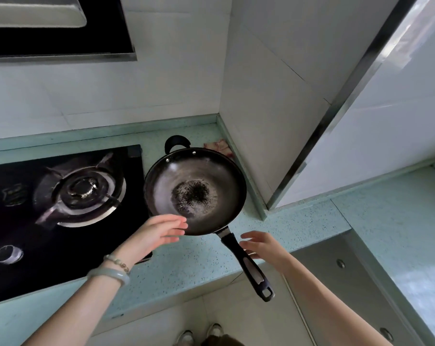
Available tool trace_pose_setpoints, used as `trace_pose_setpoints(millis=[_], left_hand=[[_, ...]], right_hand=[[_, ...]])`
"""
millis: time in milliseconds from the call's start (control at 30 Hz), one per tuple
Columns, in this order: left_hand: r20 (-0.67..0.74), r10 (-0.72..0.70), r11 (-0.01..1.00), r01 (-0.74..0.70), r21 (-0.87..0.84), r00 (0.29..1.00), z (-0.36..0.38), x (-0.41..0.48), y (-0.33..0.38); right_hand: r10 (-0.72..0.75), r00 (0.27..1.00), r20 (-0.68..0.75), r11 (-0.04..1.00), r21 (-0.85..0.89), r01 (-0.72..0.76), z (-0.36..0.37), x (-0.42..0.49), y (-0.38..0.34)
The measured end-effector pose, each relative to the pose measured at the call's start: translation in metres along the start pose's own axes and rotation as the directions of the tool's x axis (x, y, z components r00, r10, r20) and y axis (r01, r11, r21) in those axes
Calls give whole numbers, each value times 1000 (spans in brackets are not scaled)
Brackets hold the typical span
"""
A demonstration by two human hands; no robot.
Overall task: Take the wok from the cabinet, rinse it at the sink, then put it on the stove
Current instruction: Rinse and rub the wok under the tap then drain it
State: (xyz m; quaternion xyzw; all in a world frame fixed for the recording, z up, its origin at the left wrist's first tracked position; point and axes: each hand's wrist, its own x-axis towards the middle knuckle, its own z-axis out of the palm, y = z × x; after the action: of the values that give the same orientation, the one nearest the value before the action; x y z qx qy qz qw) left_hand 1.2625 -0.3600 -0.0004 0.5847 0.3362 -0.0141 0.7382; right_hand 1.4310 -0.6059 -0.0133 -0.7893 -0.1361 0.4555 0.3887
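Observation:
A black wok (195,191) with a worn, speckled bottom rests on the pale green counter (186,265), just right of the black gas stove (61,208). Its long black handle (249,265) sticks out past the counter's front edge toward me; a small loop handle is at the far rim. My left hand (159,232) hovers open at the wok's near-left rim, fingers spread. My right hand (264,245) is open just to the right of the long handle, holding nothing.
The stove's burner (83,188) with its pan support sits left of the wok, a knob (8,254) nearer me. A pinkish cloth (217,146) lies in the counter corner behind the wok. A range hood (56,28) hangs above. Drawer fronts with round pulls (340,263) are at right.

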Motion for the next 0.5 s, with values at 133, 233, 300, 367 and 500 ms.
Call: trace_pose_setpoints(millis=[133, 233, 300, 367, 500], left_hand=[[-117, 148, 982, -132, 136, 982, -32, 11, 26], [-171, 186, 964, -146, 222, 968, -48, 27, 43], [-189, 196, 959, -148, 243, 962, -60, 42, 54], [-201, 201, 959, -151, 242, 959, -72, 63, 65], [-220, 190, 970, -148, 192, 957, -97, 120, 92]], right_hand=[[-11, 1000, 22, 1000, -15, 12, -3, 8, -1], [-3, 1000, 18, 1000, -3, 3, -4, 12, -1], [10, 1000, 11, 1000, 3, -10, -2, 12, -2], [23, 1000, -4, 1000, -3, -23, 0, 9, -2], [88, 995, -55, 993, -76, -92, 5, 0, -2]])
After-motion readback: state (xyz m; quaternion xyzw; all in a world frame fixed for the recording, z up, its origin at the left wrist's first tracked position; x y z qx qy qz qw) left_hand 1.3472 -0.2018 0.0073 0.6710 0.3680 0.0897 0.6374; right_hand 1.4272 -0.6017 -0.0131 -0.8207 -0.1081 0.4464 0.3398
